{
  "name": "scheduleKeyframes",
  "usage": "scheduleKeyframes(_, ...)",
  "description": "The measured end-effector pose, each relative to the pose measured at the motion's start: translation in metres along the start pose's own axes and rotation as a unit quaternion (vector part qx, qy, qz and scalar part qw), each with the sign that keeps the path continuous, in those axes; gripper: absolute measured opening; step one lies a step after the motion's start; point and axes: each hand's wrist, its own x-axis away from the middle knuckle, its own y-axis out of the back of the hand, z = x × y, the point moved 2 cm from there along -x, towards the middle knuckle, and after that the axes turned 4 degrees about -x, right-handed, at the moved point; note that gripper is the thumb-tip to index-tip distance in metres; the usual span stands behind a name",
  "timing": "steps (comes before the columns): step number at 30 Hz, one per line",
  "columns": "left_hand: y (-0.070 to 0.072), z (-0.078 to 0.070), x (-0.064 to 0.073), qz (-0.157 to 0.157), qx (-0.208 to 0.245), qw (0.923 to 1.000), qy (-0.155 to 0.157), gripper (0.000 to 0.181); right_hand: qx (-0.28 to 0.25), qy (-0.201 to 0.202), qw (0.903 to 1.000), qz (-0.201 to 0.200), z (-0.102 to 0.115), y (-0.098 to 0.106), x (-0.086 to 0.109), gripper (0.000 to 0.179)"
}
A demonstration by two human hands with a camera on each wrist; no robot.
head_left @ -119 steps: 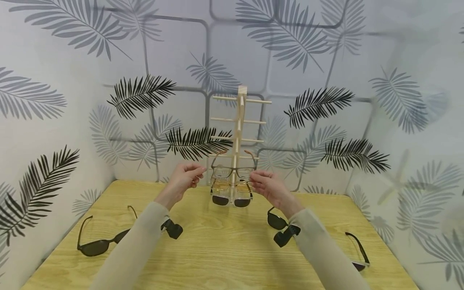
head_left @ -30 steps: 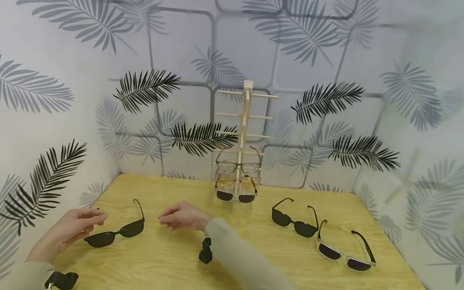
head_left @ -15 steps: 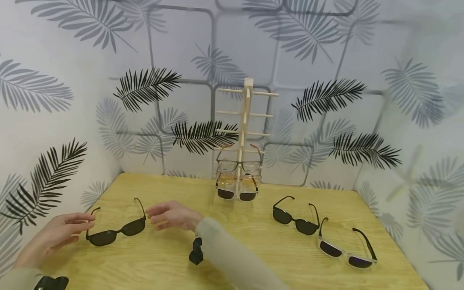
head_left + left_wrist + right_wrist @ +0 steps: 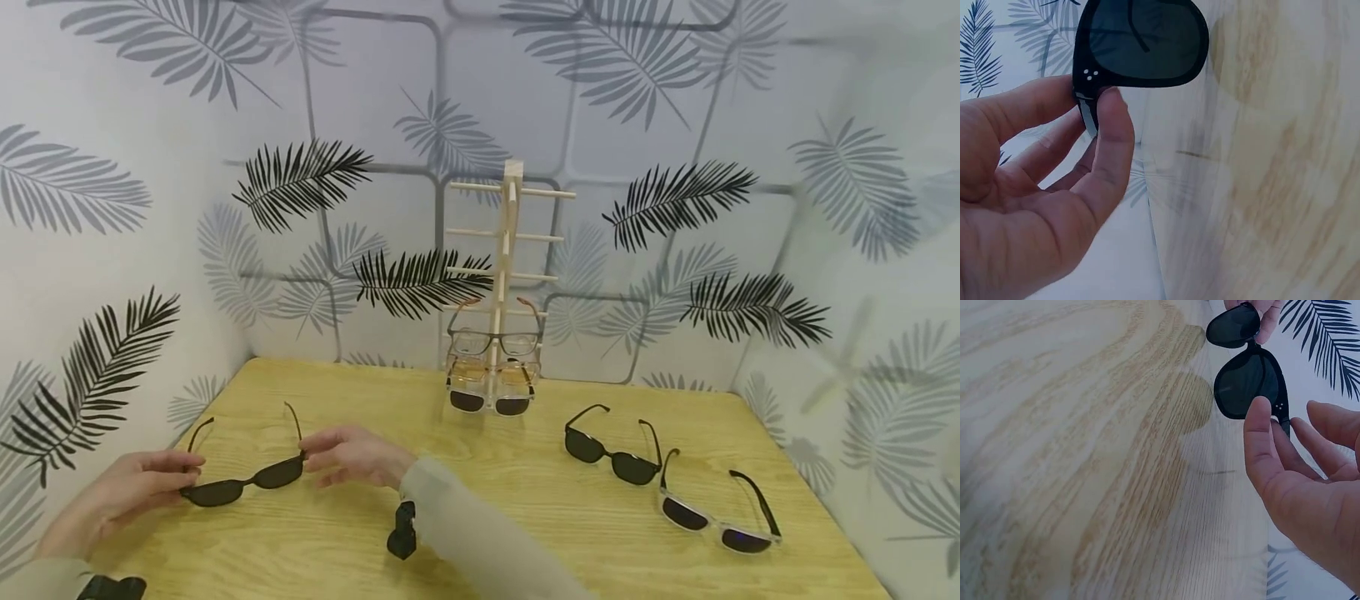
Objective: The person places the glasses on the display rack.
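A pair of black sunglasses point(image 4: 279, 474) is at the left of the table, lenses toward me and temples pointing away. My left hand point(image 4: 112, 498) pinches its left corner by the hinge; the left wrist view shows thumb and fingers on the frame point(image 4: 1147, 53) there. At the opposite corner, my right hand point(image 4: 362, 455) holds the frame. In the right wrist view its thumb lies over the lower edge of a lens point(image 4: 1241, 387), with a finger behind the temple. Whether the sunglasses still touch the table is hard to tell.
A wooden display rack point(image 4: 510, 250) stands at the back, with several bare pegs above. Three pairs of glasses point(image 4: 495, 342) hang low on it. Black sunglasses point(image 4: 632, 468) and clear-framed sunglasses point(image 4: 684, 514) lie on the table point(image 4: 480, 517) at the right. Patterned walls enclose the table.
Both hands have left the rack and come to the black sunglasses at the left. In the last half second they closed in on its two corners, and its temples shifted slightly.
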Motion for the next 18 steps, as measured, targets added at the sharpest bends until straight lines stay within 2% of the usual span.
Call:
scheduleKeyframes(4, -0.002, -0.007, -0.002, -0.006, -0.015, 0.9999, -0.001, 0.025, -0.013, 0.015, 0.9996, -0.019, 0.001, 0.004, 0.004, 0.037)
scheduleKeyframes(7, -0.007, -0.01, -0.005, 0.012, -0.029, 0.9995, -0.006, 0.029, -0.018, 0.025, 0.9991, -0.03, 0.002, 0.007, 0.009, 0.034)
scheduleKeyframes(12, -0.016, -0.013, -0.009, 0.052, -0.032, 0.9975, -0.035, 0.029, -0.018, 0.04, 0.9973, -0.059, 0.001, 0.014, 0.018, 0.031)
scheduleKeyframes(18, -0.027, -0.02, -0.008, 0.073, -0.072, 0.992, -0.074, 0.043, -0.016, 0.047, 0.9952, -0.085, 0.0, 0.023, 0.027, 0.028)
